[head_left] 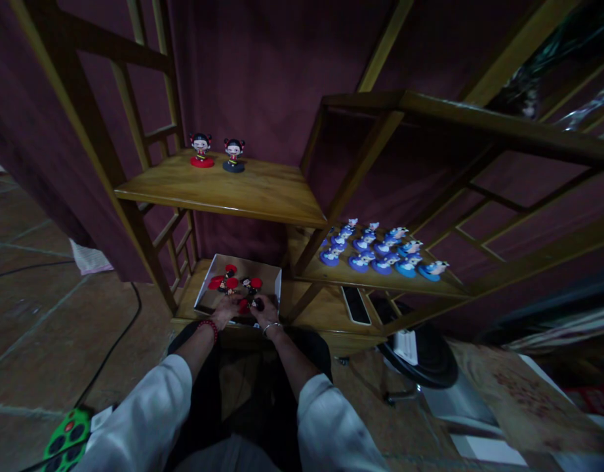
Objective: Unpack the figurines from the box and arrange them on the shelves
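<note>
A shallow cardboard box (277,296) sits on the lower shelf with several small black-haired figurines lying in it, some on red round bases, such as one figurine (251,284). Over the box's near side, my right hand (266,311) has its fingers closed around a figurine (257,304) with a dark head. My left hand (225,311), a red bead bracelet at its wrist, comes in from the other side, and its fingers close at the same figurine's red base. Part of the grip is hidden by the fingers.
On the upper shelf (218,193) stand a red-based figurine (202,151) and a dark-based figurine (233,155). Several blue-and-white figurines (361,261) line the right shelf. Below lies a phone (355,305). A black stool (429,357) and a green power strip (68,436) are on the floor.
</note>
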Available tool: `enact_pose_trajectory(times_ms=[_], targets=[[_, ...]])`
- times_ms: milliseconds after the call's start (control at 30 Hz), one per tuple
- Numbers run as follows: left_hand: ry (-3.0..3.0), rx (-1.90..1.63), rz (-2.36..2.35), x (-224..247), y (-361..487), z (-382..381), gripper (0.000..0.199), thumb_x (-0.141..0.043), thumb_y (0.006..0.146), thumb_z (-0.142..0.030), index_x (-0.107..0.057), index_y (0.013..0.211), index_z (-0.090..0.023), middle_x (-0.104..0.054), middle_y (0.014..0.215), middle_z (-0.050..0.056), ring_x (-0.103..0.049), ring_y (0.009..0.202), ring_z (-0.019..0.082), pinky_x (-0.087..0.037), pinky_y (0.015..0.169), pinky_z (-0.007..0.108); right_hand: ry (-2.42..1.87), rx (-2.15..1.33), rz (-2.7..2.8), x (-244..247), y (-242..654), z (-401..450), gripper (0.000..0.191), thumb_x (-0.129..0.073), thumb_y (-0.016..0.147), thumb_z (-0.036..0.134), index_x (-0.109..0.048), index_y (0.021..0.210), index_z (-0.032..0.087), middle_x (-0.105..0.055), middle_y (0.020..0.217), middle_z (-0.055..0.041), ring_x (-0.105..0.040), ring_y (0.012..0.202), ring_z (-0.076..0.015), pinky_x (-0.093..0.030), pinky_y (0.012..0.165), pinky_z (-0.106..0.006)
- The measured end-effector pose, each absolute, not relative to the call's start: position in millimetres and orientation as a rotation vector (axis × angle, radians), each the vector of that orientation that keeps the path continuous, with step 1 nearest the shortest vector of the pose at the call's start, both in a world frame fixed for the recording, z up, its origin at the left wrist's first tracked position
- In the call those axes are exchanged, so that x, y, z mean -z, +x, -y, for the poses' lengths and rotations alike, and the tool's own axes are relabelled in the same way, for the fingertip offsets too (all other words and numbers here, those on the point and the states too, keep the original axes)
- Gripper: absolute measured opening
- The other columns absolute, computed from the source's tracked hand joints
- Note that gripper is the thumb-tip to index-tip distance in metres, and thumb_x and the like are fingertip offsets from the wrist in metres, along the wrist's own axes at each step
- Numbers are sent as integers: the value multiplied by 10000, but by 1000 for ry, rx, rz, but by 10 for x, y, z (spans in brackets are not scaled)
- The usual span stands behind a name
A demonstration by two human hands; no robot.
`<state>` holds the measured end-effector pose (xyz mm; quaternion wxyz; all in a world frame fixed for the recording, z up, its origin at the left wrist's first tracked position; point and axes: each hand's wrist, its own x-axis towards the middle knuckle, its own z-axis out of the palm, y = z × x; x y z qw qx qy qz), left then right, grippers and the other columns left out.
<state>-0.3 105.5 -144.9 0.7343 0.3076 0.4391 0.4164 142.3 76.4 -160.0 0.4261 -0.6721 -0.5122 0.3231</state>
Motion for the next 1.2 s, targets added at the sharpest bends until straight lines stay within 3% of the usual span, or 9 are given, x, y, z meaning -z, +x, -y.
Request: enact_pose_trajectory(times_ms=[367,533,833,1200], targets=[[741,-856,-1091,1375,4,-1044,201,-631,576,-29,-630,750,-129,-630,653,17,-548,568,117,-403,544,225,-1691,-781,1354,1612,1395,-794,213,-540,609,227,-594,816,230,-629,800,15,-584,765,-160,-456,763,-298],[731,-851,-1045,1325,-21,-1015,162,-622,598,-32,-623,725,-131,-620,654,23,-567,627,142,-430,606,258,-1707,-782,1335,1581,1377,-795,179,-551,606,231,-594,779,230,-622,763,23,-582,737,-155,-456,746,-288],[727,-869,-1039,1398,-64,-1045,228,-622,631,-49,-611,848,-115,-603,631,17,-556,576,127,-424,578,247,-1631,-864,1225,1565,1358,-783,213,-589,604,298,-616,800,221,-611,732,34,-566,716,-141,-457,694,-253],[637,-950,-948,1385,-155,-1042,288,-718,554,-89,-647,830,-133,-675,842,69,-618,789,176,-450,705,256,-1483,-1011,1039,1600,1305,-837,302,-635,567,355,-613,826,202,-575,661,38,-522,604,-110,-459,595,-237]])
